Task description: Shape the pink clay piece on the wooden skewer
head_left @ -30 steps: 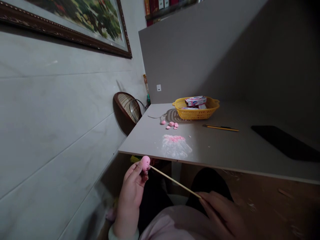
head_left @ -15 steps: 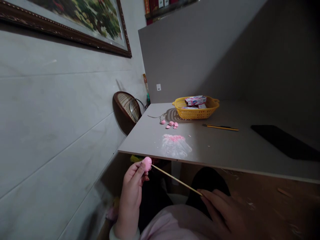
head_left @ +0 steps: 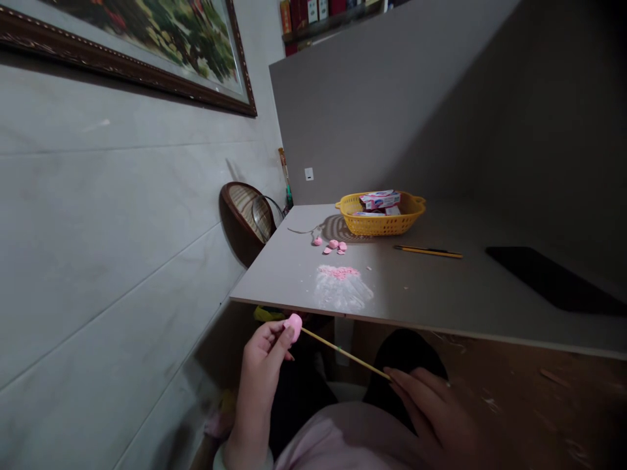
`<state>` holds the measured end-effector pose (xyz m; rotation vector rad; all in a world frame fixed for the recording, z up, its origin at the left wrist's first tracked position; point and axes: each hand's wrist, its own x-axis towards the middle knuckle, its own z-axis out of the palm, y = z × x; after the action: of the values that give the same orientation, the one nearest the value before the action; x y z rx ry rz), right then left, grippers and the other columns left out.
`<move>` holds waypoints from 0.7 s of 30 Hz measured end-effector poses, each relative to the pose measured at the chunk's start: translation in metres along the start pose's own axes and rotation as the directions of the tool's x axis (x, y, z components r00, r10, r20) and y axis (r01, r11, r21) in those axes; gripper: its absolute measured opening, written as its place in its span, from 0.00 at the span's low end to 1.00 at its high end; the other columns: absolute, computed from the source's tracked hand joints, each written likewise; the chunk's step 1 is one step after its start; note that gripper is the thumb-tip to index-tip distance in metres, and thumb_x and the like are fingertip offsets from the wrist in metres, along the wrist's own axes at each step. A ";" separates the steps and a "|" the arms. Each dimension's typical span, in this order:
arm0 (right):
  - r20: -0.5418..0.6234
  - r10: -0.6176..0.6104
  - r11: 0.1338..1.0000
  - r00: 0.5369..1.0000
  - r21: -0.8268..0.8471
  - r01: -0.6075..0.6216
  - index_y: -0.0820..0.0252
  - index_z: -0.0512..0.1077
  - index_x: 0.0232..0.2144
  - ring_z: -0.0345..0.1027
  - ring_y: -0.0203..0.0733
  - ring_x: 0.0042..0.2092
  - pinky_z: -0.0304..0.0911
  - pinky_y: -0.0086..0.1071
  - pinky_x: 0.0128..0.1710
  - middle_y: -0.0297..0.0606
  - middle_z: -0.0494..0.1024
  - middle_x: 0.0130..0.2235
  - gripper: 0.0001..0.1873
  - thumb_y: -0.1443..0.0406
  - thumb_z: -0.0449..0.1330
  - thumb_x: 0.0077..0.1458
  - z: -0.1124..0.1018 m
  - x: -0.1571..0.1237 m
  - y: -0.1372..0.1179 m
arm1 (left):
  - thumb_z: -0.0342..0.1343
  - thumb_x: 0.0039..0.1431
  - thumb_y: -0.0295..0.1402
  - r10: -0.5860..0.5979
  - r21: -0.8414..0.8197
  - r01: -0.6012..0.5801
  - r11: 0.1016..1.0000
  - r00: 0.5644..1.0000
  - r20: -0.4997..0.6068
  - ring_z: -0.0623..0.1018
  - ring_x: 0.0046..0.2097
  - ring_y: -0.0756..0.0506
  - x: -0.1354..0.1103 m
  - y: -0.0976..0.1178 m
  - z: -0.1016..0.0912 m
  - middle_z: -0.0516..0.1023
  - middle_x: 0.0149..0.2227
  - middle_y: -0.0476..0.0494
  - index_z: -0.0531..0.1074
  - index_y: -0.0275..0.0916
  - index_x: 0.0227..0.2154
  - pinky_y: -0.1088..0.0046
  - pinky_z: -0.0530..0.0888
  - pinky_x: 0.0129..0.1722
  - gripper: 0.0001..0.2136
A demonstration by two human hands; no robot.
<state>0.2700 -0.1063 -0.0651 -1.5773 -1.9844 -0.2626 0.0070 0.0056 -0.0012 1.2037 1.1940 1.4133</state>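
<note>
My left hand (head_left: 267,346) pinches a rounded pink lump (head_left: 294,326), perhaps clay or soap, just in front of the table edge. A thin wooden stick (head_left: 343,353) runs from the lump down to the right; whether its tip is inside the lump or only touching it I cannot tell. Around the stick's other end the fingers of my right hand (head_left: 428,395) are closed, above my lap. On the table beyond lie several small pink pieces (head_left: 334,245) and a patch of white powder with pink crumbs (head_left: 343,288).
A yellow basket (head_left: 382,225) with small printed boxes (head_left: 381,199) stands at the back of the grey table (head_left: 274,274). Right of it lie a yellow-and-black pencil-like tool (head_left: 428,251) and a dark flat board (head_left: 553,277). A woven round hat or basket (head_left: 247,212) leans against the left wall.
The pink lump has been turned in my left fingers and sits slightly lower and to the right. My right hand keeps its hold on the stick. The view has shifted slightly.
</note>
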 end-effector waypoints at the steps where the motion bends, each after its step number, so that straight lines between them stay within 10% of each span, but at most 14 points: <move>1: 0.006 0.005 1.000 1.000 0.010 -0.005 0.51 0.78 0.51 0.82 0.45 0.36 0.76 0.35 0.33 0.37 0.85 0.44 0.18 0.63 0.52 0.65 0.000 -0.001 0.000 | 0.70 0.48 0.44 0.007 0.012 -0.007 1.000 1.000 0.003 0.74 0.29 0.48 0.000 -0.001 0.000 0.81 0.29 0.44 0.83 0.36 0.33 0.77 0.71 0.24 0.15; 7: 0.145 0.132 0.944 0.981 0.283 -0.169 0.50 0.77 0.48 0.81 0.44 0.38 0.72 0.33 0.37 0.36 0.85 0.41 0.16 0.60 0.50 0.68 -0.009 0.021 -0.009 | 0.69 0.51 0.43 0.071 0.054 -0.072 0.996 0.997 0.022 0.76 0.31 0.46 0.001 0.001 -0.003 0.82 0.30 0.43 0.83 0.37 0.33 0.76 0.72 0.25 0.13; 12: 0.549 0.167 0.608 0.819 0.597 -0.524 0.54 0.72 0.30 0.70 0.36 0.26 0.62 0.26 0.25 0.27 0.73 0.22 0.20 0.53 0.48 0.69 -0.009 0.052 -0.026 | 0.69 0.53 0.42 0.116 0.094 -0.115 0.989 0.993 -0.005 0.77 0.33 0.46 0.007 0.003 -0.010 0.83 0.33 0.42 0.83 0.38 0.34 0.77 0.72 0.26 0.12; 18: 0.187 0.281 0.793 0.941 0.508 -0.337 0.52 0.76 0.39 0.76 0.45 0.37 0.66 0.33 0.36 0.38 0.82 0.36 0.12 0.55 0.55 0.64 -0.004 0.034 -0.025 | 0.68 0.54 0.42 0.125 0.053 -0.121 0.991 0.990 -0.070 0.75 0.32 0.48 0.007 0.001 -0.015 0.82 0.32 0.44 0.82 0.38 0.34 0.79 0.71 0.25 0.12; 21: 0.364 0.318 0.634 0.875 0.605 -0.482 0.52 0.75 0.33 0.74 0.44 0.35 0.64 0.31 0.32 0.38 0.80 0.33 0.17 0.49 0.55 0.63 0.000 0.031 -0.011 | 0.68 0.54 0.42 0.117 0.049 -0.115 0.992 0.993 -0.034 0.75 0.31 0.48 0.004 -0.001 -0.012 0.81 0.31 0.44 0.82 0.37 0.34 0.79 0.71 0.25 0.12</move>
<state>0.2560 -0.0832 -0.0460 -1.5097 -1.5173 0.7914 -0.0052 0.0086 -0.0025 1.3029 1.2045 1.5066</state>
